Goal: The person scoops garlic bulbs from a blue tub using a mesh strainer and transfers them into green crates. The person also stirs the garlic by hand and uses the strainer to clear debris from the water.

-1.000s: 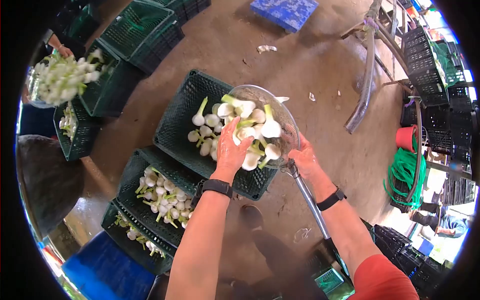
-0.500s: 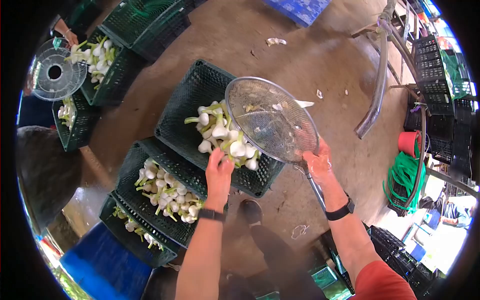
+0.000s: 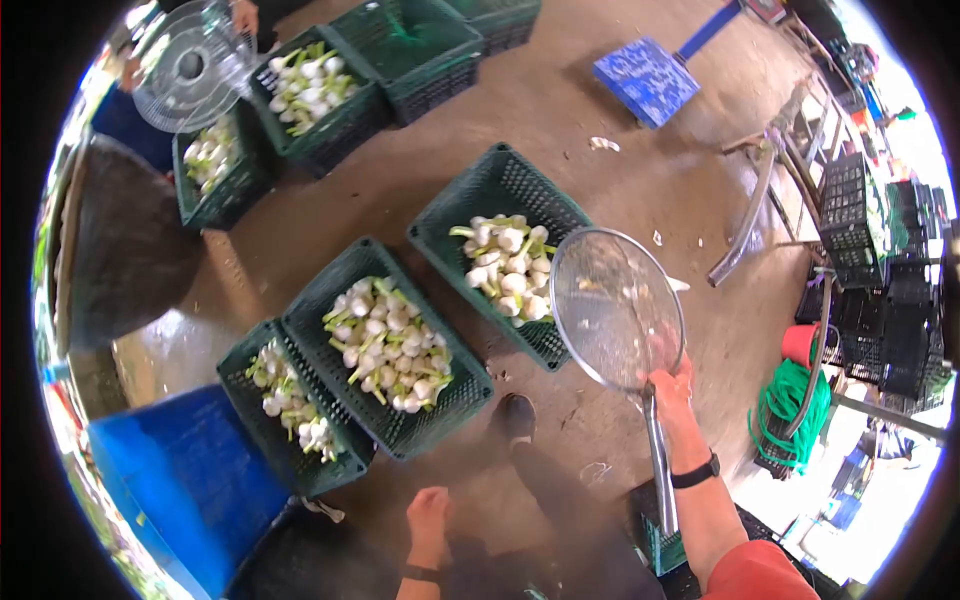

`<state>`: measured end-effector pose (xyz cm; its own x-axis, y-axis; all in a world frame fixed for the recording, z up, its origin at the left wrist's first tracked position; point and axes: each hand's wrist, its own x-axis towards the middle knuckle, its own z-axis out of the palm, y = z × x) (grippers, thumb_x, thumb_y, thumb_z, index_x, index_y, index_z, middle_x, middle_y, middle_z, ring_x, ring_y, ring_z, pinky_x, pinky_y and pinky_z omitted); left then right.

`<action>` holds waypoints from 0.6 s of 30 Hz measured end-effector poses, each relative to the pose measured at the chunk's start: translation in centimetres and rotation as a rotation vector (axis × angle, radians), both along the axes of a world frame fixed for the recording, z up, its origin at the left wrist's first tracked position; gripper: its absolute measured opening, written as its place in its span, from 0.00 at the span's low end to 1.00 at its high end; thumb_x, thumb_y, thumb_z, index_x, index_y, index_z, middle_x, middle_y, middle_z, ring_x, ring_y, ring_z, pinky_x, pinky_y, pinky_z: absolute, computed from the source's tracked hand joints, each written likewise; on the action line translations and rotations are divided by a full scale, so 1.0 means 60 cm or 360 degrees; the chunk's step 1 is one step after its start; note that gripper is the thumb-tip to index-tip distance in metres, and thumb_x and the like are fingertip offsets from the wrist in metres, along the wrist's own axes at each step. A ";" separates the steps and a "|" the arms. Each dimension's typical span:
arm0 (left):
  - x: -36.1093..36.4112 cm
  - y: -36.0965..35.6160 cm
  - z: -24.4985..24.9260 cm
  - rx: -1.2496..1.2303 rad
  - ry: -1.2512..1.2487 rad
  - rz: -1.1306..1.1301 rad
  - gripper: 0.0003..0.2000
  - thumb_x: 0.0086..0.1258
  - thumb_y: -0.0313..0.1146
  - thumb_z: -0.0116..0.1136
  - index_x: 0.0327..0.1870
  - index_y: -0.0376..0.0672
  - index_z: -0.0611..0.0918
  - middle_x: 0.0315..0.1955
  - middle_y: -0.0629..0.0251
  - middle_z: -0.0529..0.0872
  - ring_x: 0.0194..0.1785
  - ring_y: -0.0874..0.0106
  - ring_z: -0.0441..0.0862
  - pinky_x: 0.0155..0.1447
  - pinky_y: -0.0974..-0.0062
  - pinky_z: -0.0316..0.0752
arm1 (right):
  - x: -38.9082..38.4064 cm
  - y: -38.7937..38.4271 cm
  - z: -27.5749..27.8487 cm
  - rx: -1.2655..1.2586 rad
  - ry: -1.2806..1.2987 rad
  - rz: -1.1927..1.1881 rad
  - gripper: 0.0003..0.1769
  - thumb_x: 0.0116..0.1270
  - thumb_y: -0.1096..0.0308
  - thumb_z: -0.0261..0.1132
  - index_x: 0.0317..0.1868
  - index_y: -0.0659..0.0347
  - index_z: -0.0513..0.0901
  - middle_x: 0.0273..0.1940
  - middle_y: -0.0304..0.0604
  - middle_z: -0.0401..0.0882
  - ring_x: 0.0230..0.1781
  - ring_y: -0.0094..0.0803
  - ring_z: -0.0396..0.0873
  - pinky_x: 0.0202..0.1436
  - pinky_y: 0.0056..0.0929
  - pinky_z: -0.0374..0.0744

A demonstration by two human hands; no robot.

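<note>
My right hand [image 3: 672, 385] grips a round wire-mesh strainer [image 3: 600, 310] where its long metal handle joins the rim; some fingers show through the mesh. Small pale scraps lie in the mesh. The strainer overlaps the right side of a green plastic crate [image 3: 455, 268] with white garlic bulbs [image 3: 508, 262] on green stems. My left hand [image 3: 428, 512] is low in the view with its fingers curled in and nothing visible in them. Nearest to it is a middle crate [image 3: 300, 312] of garlic bulbs [image 3: 385, 345], beside a narrower-looking crate [image 3: 240, 375] of more bulbs.
Another person's hand [image 3: 244, 15] is at the top left by a fan grille [image 3: 190, 70] and more garlic crates [image 3: 345, 125]. A blue platform scale [image 3: 648, 85] stands at the back. Metal legs [image 3: 745, 230], green straps [image 3: 790, 415] and black crates [image 3: 850, 215] are right. Blue bin [image 3: 185, 480] lower left.
My left hand has pulled back from the garlic in the far crate toward my body, its fingers now curled. The strainer has shifted right and down in view, and the camera view has shifted.
</note>
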<state>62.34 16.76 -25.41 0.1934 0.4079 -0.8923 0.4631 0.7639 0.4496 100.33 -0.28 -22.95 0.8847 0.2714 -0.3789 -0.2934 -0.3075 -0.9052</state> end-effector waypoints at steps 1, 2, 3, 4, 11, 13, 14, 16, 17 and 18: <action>-0.035 -0.005 0.017 -0.0027 0.0074 0.0056 0.06 0.68 0.30 0.57 0.41 0.39 0.78 0.28 0.68 0.81 0.29 0.79 0.78 0.36 0.80 0.76 | -0.031 0.001 0.025 0.0127 0.0206 -0.0046 0.40 0.49 0.84 0.50 0.69 0.62 0.62 0.64 0.47 0.68 0.62 0.36 0.70 0.55 0.28 0.76; -0.073 -0.013 0.034 -0.0052 0.0155 0.0132 0.04 0.68 0.30 0.57 0.38 0.41 0.79 0.25 0.69 0.80 0.26 0.80 0.76 0.34 0.81 0.75 | -0.061 0.004 0.050 0.0134 0.0212 0.0028 0.40 0.49 0.84 0.50 0.69 0.62 0.62 0.64 0.47 0.68 0.62 0.36 0.70 0.55 0.28 0.76; -0.119 -0.024 0.044 -0.0058 0.0095 0.0221 0.03 0.68 0.30 0.57 0.37 0.42 0.78 0.25 0.70 0.80 0.27 0.80 0.76 0.34 0.82 0.74 | -0.096 0.013 0.075 0.0139 0.0361 0.0104 0.42 0.50 0.81 0.55 0.70 0.59 0.61 0.63 0.45 0.67 0.61 0.34 0.70 0.52 0.30 0.78; -0.158 -0.035 0.058 -0.0036 0.0121 0.0325 0.03 0.68 0.30 0.57 0.37 0.42 0.78 0.25 0.70 0.80 0.27 0.80 0.76 0.34 0.82 0.74 | -0.134 0.027 0.095 0.0139 0.0523 0.0194 0.43 0.50 0.78 0.60 0.71 0.55 0.60 0.63 0.44 0.67 0.59 0.33 0.71 0.49 0.33 0.79; -0.454 -0.152 0.148 0.0008 0.0119 0.0892 0.04 0.66 0.26 0.57 0.40 0.40 0.79 0.30 0.66 0.83 0.31 0.79 0.79 0.38 0.83 0.76 | -0.468 0.191 0.181 0.0240 0.1091 0.0911 0.37 0.58 0.82 0.59 0.69 0.58 0.61 0.62 0.48 0.69 0.53 0.35 0.76 0.48 0.35 0.83; -0.529 -0.186 0.179 0.0067 0.0089 0.1072 0.05 0.66 0.26 0.57 0.41 0.40 0.79 0.30 0.66 0.83 0.32 0.78 0.80 0.38 0.83 0.76 | -0.581 0.235 0.191 0.0189 0.1359 0.1185 0.37 0.58 0.84 0.57 0.69 0.57 0.60 0.62 0.49 0.68 0.53 0.36 0.76 0.49 0.38 0.83; -0.570 -0.206 0.186 0.0123 0.0083 0.1171 0.05 0.66 0.26 0.57 0.41 0.39 0.79 0.31 0.66 0.83 0.32 0.78 0.80 0.38 0.83 0.76 | -0.635 0.250 0.195 0.0169 0.1357 0.1275 0.37 0.58 0.84 0.57 0.69 0.57 0.60 0.62 0.49 0.68 0.53 0.36 0.76 0.49 0.38 0.83; -0.653 -0.250 0.190 0.0195 0.0099 0.1342 0.06 0.66 0.25 0.57 0.42 0.39 0.79 0.31 0.66 0.83 0.32 0.78 0.80 0.38 0.82 0.76 | -0.749 0.280 0.207 0.0115 0.1409 0.1460 0.38 0.58 0.85 0.56 0.70 0.56 0.59 0.62 0.49 0.68 0.54 0.36 0.76 0.49 0.39 0.83; -0.687 -0.271 0.197 0.0227 0.0113 0.1399 0.06 0.66 0.25 0.58 0.42 0.39 0.79 0.31 0.66 0.83 0.32 0.78 0.80 0.38 0.82 0.76 | -0.801 0.290 0.210 0.0137 0.1349 0.1600 0.39 0.57 0.85 0.56 0.70 0.57 0.58 0.64 0.49 0.66 0.55 0.37 0.75 0.50 0.38 0.82; -0.722 -0.295 0.205 0.0263 0.0130 0.1460 0.06 0.66 0.25 0.58 0.42 0.38 0.79 0.31 0.66 0.83 0.32 0.78 0.80 0.38 0.81 0.76 | -0.856 0.297 0.220 0.0138 0.1358 0.1712 0.39 0.57 0.85 0.56 0.70 0.57 0.58 0.64 0.49 0.66 0.55 0.37 0.75 0.50 0.38 0.82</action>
